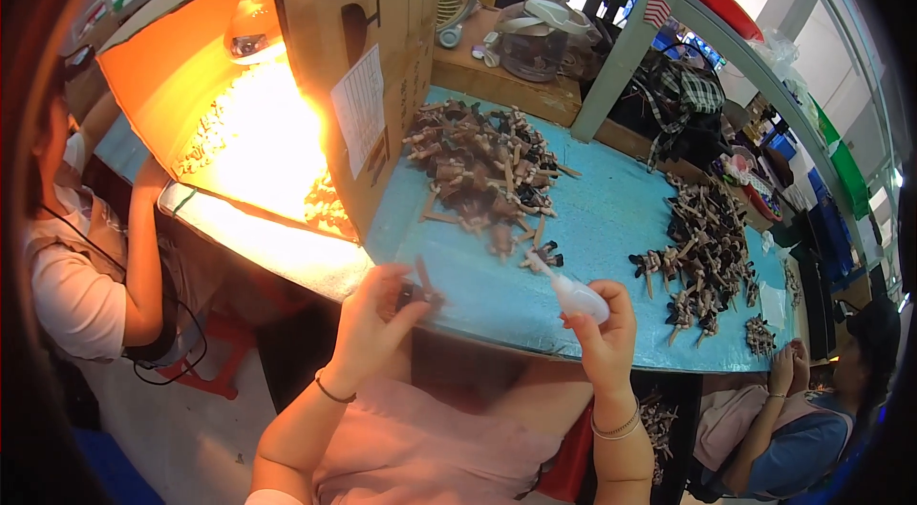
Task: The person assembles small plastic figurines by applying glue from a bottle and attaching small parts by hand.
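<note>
Held in my right hand [609, 338] is a white squeeze bottle [581, 300], its thin nozzle pointing up and to the left. My left hand [371, 322] pinches a small dark brown figurine part [423, 283] over the front edge of the blue table [602, 218]; motion blur hides its exact shape. Beyond both hands lies a heap of small brown and tan figurine pieces [478, 166]. A few pieces [543, 255] rest close to the bottle's nozzle. The bottle and the held part are apart.
A cardboard box [392, 56] with a glowing lamp [250, 44] inside stands at left. More figurine pieces [702, 247] are heaped at right, near a metal post [635, 51]. Co-workers sit on both sides, one's arm [143, 247] beside the box, another's hands [788, 368] at the right edge.
</note>
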`<state>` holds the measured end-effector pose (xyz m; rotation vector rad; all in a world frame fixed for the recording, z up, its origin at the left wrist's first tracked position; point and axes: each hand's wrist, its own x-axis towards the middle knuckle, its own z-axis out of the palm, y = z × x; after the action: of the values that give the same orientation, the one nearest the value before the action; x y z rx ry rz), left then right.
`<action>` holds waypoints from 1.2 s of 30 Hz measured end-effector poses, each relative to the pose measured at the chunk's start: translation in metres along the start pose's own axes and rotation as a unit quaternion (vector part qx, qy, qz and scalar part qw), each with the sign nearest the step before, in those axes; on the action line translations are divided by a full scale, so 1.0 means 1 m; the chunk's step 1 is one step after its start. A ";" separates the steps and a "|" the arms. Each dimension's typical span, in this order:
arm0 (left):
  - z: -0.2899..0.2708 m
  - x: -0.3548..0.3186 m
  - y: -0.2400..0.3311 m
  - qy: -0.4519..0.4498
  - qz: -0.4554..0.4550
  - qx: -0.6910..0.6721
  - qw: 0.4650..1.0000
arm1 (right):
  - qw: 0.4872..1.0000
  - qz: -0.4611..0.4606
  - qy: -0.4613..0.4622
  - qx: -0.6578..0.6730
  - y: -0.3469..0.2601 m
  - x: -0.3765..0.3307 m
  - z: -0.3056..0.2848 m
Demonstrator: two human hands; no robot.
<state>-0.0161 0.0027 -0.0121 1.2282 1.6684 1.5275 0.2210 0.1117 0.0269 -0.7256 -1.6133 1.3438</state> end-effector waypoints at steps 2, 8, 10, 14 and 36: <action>0.002 -0.002 0.011 0.032 0.009 -0.214 0.976 | 0.998 -0.025 0.055 -0.002 -0.004 -0.001 0.006; -0.003 -0.007 0.010 0.004 0.133 -0.050 0.990 | 0.989 -0.083 0.111 0.048 0.011 0.001 0.011; -0.003 -0.006 0.013 0.024 0.163 -0.045 0.985 | 0.987 -0.073 0.102 0.104 0.010 0.000 0.015; -0.001 -0.009 0.012 0.055 0.207 -0.047 0.976 | 0.987 -0.067 0.091 0.116 0.000 -0.002 0.016; 0.003 -0.003 0.029 0.156 0.381 0.197 0.890 | 0.939 -0.318 -0.005 -0.132 -0.054 -0.015 0.037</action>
<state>-0.0046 -0.0004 0.0148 2.1372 1.8691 1.9656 0.1997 0.0696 0.0745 -0.2945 -1.8427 0.6707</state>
